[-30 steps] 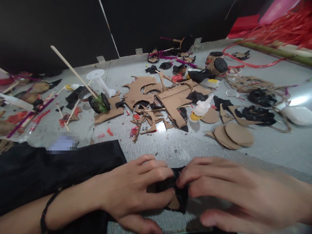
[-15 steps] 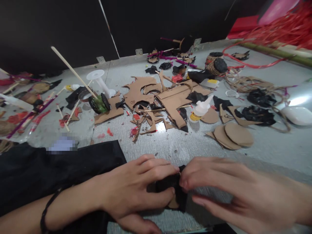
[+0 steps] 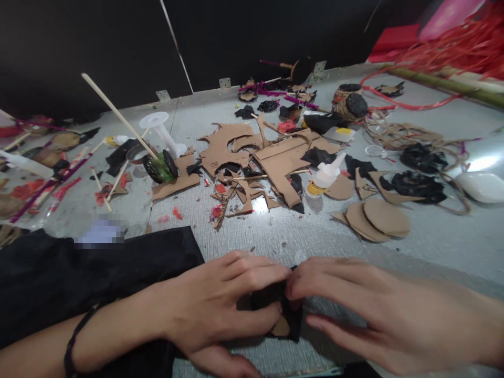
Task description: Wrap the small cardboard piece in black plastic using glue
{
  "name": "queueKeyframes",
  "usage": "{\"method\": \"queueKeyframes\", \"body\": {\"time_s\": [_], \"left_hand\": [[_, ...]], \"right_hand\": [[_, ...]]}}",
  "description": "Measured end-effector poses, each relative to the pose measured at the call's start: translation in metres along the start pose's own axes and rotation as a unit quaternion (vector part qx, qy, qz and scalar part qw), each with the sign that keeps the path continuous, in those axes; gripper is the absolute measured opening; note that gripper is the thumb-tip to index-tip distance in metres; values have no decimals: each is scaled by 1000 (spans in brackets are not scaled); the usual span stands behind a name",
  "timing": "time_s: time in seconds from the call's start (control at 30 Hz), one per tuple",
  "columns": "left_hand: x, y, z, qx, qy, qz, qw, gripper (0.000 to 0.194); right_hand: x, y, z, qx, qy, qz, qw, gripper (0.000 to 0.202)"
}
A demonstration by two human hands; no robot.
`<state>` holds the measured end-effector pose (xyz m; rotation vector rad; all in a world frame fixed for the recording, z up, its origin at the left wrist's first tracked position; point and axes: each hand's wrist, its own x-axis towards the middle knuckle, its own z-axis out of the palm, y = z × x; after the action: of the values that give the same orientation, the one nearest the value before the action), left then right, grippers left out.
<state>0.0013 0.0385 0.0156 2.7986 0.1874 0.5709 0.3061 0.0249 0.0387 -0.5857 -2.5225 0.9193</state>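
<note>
Lower centre: left hand (image 3: 214, 307) and right hand (image 3: 354, 310), fingertips meeting, both pinching a small black piece (image 3: 281, 310) backed with brown card, held low over the table (image 3: 275, 236). Against half a second ago: right fingers drawn closer and flatter over the piece, left hand unmoved; pressing judged ongoing. Lower left: black cloth (image 3: 98, 273) touching the left wrist. Mid frame: bare strip of table just beyond the hands. Further: cardboard discs (image 3: 378, 218), glue bottle (image 3: 325, 178), cardboard scraps (image 3: 255, 157). Upper frame: table's far rim (image 3: 197, 96), crowded.
</note>
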Motion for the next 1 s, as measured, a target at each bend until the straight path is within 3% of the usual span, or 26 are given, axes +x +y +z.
{"method": "queueKeyframes", "body": {"time_s": [0.43,0.6,0.87,1.0], "left_hand": [[-2,0,-1,12,-4,4,1000,59],[0,2,-4,35,25,-8,999,37],[2,1,-2,25,50,-10,998,31],[3,3,-5,15,79,-25,996,17]], "right_hand": [[1,0,-1,-14,-27,2,1000,23],[1,-2,-2,22,-12,20,999,22],[4,-4,-4,70,7,21,997,21],[4,-3,-4,83,21,17,996,24]]}}
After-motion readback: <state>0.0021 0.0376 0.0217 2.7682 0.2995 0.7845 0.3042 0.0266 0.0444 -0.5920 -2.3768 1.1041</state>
